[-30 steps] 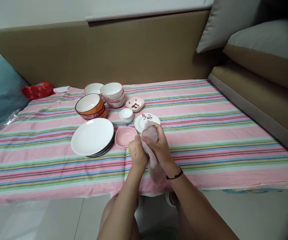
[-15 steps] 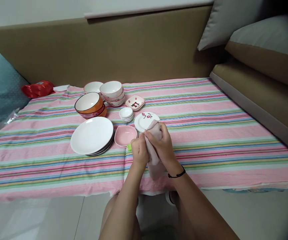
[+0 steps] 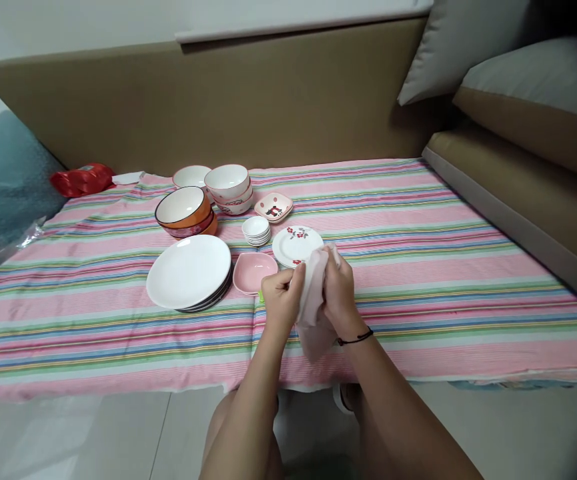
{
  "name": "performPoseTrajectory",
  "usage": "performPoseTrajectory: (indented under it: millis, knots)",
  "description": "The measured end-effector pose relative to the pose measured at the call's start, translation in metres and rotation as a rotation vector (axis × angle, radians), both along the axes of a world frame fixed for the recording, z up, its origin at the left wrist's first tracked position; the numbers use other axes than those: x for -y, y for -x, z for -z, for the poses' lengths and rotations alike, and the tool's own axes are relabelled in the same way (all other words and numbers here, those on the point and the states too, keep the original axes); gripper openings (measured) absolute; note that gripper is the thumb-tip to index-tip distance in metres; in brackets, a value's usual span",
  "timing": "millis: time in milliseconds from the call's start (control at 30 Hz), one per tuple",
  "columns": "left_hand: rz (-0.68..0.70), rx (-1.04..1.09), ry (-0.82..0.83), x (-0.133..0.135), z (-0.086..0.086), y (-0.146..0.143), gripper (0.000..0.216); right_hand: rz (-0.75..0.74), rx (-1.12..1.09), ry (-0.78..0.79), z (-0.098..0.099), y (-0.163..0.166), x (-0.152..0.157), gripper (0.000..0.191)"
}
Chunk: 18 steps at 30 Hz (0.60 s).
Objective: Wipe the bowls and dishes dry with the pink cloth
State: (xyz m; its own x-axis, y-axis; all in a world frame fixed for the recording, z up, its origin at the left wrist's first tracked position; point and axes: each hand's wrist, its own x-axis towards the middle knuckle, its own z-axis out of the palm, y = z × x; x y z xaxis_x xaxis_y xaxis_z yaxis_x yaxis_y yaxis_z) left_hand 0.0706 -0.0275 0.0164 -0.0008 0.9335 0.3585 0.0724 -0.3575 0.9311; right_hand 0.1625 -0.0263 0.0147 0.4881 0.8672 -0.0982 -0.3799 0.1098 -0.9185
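Observation:
Both hands grip a thin, pale pinkish cloth [image 3: 313, 293] above the front part of the striped cover. My left hand [image 3: 281, 300] is closed on its left side, thumb upward. On the other side my right hand [image 3: 339, 290] is closed around the folds, a dark cord at the wrist. A loose end hangs below; whether anything is wrapped inside cannot be seen. Just beyond lies a white plate with red flowers [image 3: 295, 243]. Left of my left hand are a pink bowl [image 3: 255, 272] and a small bright green piece [image 3: 261, 296], partly hidden.
Farther left are stacked white plates [image 3: 188, 272], orange bowls [image 3: 184, 212], white bowls [image 3: 228, 183], small white dishes [image 3: 256, 228] and a patterned square dish [image 3: 273, 205]. A red shiny package [image 3: 82, 180] lies back left. Cushions [image 3: 533, 87] stand at right on the striped cover [image 3: 443, 267].
My right hand has turned and shifted slightly right, and the cloth is spread more between the hands. My left thumb now points up. The whole view has shifted a little.

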Motion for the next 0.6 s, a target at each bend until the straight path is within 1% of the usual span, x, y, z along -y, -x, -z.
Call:
performPoseTrajectory:
  millis: [67,133,200,267,367,500,600]
  knots:
    - [-0.052,0.078,0.049,0.001,0.001,-0.001,0.062,-0.034,0.064,-0.009,-0.001,0.003,0.002,0.033]
    - [-0.124,0.167,0.104,0.001,0.003,-0.001,0.061,-0.103,0.15,-0.034,-0.005,0.007,0.004,0.032]
    - [-0.17,0.21,0.13,0.001,0.003,0.0,0.061,-0.176,0.227,-0.08,-0.008,0.012,0.007,0.031]
    - [-0.156,0.19,0.112,0.0,0.001,0.003,0.062,-0.215,0.259,-0.113,-0.01,0.016,0.008,0.035]
    - [-0.09,0.131,0.05,-0.002,-0.004,0.008,0.064,-0.217,0.23,-0.09,-0.01,0.017,0.01,0.035]
    - [-0.019,0.096,-0.02,-0.002,-0.005,0.011,0.064,-0.214,0.103,-0.056,-0.008,0.014,0.009,0.032]
    - [-0.005,0.109,-0.019,-0.001,-0.001,0.01,0.063,-0.213,0.002,-0.065,-0.008,0.012,0.005,0.032]
